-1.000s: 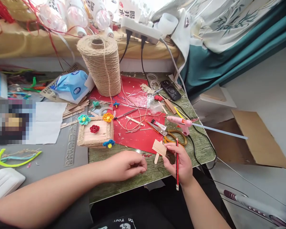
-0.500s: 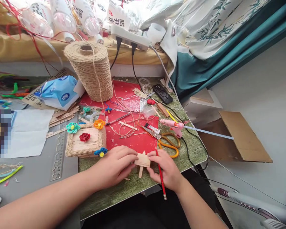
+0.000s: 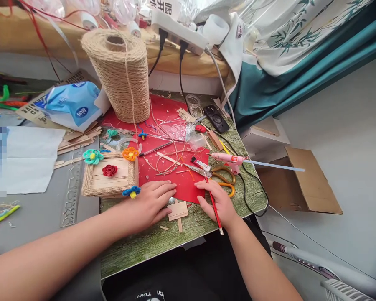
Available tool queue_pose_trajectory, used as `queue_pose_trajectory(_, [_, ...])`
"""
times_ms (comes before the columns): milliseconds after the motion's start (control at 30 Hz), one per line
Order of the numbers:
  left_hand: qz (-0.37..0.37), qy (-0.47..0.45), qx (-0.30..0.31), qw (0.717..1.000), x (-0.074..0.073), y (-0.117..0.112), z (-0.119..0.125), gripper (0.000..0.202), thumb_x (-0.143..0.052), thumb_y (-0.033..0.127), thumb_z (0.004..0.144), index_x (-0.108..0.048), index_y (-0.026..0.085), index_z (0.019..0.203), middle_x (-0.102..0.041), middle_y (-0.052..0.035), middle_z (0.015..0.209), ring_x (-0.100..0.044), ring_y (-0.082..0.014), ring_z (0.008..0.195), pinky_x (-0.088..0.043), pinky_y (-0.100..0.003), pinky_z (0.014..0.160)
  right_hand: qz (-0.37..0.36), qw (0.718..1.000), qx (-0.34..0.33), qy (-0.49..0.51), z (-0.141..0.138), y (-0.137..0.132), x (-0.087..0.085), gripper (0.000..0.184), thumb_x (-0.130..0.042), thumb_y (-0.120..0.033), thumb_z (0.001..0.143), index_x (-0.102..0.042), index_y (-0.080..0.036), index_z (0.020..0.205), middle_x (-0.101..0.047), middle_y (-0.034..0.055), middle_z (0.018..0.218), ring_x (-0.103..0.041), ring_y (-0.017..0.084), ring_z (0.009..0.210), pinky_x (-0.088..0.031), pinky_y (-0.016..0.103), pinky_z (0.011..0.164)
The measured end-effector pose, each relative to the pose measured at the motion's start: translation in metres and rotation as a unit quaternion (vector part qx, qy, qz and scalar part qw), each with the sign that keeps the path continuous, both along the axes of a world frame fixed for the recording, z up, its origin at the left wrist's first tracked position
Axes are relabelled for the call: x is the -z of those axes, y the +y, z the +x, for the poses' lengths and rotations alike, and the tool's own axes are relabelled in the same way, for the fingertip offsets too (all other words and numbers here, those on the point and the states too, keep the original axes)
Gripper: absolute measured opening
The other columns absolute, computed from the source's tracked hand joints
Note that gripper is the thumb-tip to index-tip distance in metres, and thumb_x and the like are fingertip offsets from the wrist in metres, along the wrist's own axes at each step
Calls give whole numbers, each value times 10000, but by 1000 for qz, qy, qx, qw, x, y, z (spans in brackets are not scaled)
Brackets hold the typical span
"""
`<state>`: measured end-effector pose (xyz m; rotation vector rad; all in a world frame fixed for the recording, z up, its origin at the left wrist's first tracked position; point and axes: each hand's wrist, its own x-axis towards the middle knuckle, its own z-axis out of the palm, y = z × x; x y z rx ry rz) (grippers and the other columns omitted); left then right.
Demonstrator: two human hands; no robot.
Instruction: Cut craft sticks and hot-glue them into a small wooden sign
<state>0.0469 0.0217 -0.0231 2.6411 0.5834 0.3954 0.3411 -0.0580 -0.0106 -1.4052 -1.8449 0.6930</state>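
Note:
A small sign made of popsicle sticks (image 3: 178,211) lies flat on the green wood-grain table (image 3: 150,244) between my hands. My left hand (image 3: 150,202) rests flat beside it, fingers stretched out, fingertips touching its left edge. My right hand (image 3: 217,202) lies just right of it and holds a red pencil (image 3: 213,202) between its fingers. A twine-wrapped stick frame (image 3: 109,174) with small flowers on it sits just left of my left hand.
On the red mat (image 3: 175,138) lie twine scraps, sticks and a craft knife. Orange-handled scissors (image 3: 221,177), a pink glue gun (image 3: 230,159), a large jute twine spool (image 3: 120,73), a tissue pack (image 3: 69,104), a phone (image 3: 216,118) and a power strip (image 3: 180,33) surround it. A cardboard piece (image 3: 303,182) lies right.
The stick sign went from my right hand, held up, down onto the table. Both hands lowered with it; my left hand spread flat beside it.

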Motion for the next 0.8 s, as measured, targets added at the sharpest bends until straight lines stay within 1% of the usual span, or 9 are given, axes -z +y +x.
queue_pose_trajectory(167, [14, 10, -4, 1000, -8, -3, 2, 427, -525, 365, 1067, -607, 171, 1439, -612, -139, 1507, -572, -322, 1390, -502, -502, 1119, 7, 1000, 10, -7, 1, 10, 2, 317, -669, -215, 958, -649, -293, 1265, -727, 76, 1214, -661, 276, 1165, -497, 507, 1094])
queue_pose_trajectory(333, [-6, 10, -9, 1000, -13, -4, 2, 427, -529, 396, 1066, -627, 168, 1413, -618, -149, 1497, -587, -330, 1373, -491, -519, 1106, 11, 999, 37, 16, -3, 1, 7, 297, -637, -231, 990, -671, -292, 1279, -739, 74, 1218, -677, 265, 1151, -509, 491, 1079])
queue_pose_trajectory(433, [-16, -15, -15, 1000, -11, -4, 1, 427, -557, 386, 1053, -629, 181, 1421, -618, -155, 1497, -596, -327, 1363, -482, -511, 1111, -19, 991, 101, 88, -11, -5, 11, 273, -544, -262, 1055, -667, -299, 1296, -768, 62, 1149, -709, 237, 1093, -550, 449, 1025])
queue_pose_trajectory(467, [-19, -23, -15, 999, -10, -4, 0, 421, -558, 378, 1053, -633, 187, 1421, -625, -151, 1490, -604, -321, 1354, -482, -503, 1112, -35, 987, 112, 110, -13, -6, 12, 268, -521, -276, 1070, -667, -298, 1293, -773, 59, 1124, -718, 230, 1068, -564, 436, 1000])
queue_pose_trajectory(533, [-20, -33, -14, 999, -10, -4, 0, 409, -559, 367, 1052, -643, 195, 1414, -635, -144, 1479, -615, -312, 1338, -484, -492, 1113, -55, 987, 103, 114, -17, -3, 12, 249, -526, -298, 1072, -677, -293, 1271, -771, 57, 1108, -721, 227, 1047, -569, 431, 988])
queue_pose_trajectory(600, [-14, -32, -13, 999, -10, -3, 0, 401, -556, 365, 1052, -654, 189, 1399, -638, -141, 1477, -621, -314, 1325, -490, -489, 1104, -39, 992, 90, 75, -19, 2, 10, 228, -567, -309, 1054, -697, -288, 1240, -759, 65, 1147, -701, 239, 1089, -536, 454, 1036])
queue_pose_trajectory(667, [-5, -20, -10, 1000, -11, -3, -1, 401, -538, 375, 1061, -659, 174, 1386, -632, -141, 1485, -622, -318, 1319, -496, -487, 1090, -4, 992, 107, 60, -20, 6, 8, 224, -581, -318, 1047, -709, -285, 1229, -745, 74, 1185, -676, 252, 1138, -500, 478, 1079])
queue_pose_trajectory(700, [-2, -14, -8, 1000, -12, -2, -1, 403, -529, 379, 1065, -657, 170, 1384, -628, -140, 1490, -618, -318, 1322, -495, -486, 1088, 7, 990, 122, 76, -21, 7, 7, 232, -574, -328, 1052, -710, -284, 1235, -746, 74, 1170, -675, 252, 1128, -502, 480, 1073])
queue_pose_trajectory(800, [-1, -8, -7, 1000, -11, -2, -1, 413, -541, 387, 1059, -643, 180, 1401, -619, -134, 1501, -604, -320, 1340, -478, -488, 1099, -25, 975, 147, 166, -25, 7, 3, 296, -519, -405, 1079, -732, -269, 1234, -746, 66, 1016, -702, 221, 931, -582, 429, 909])
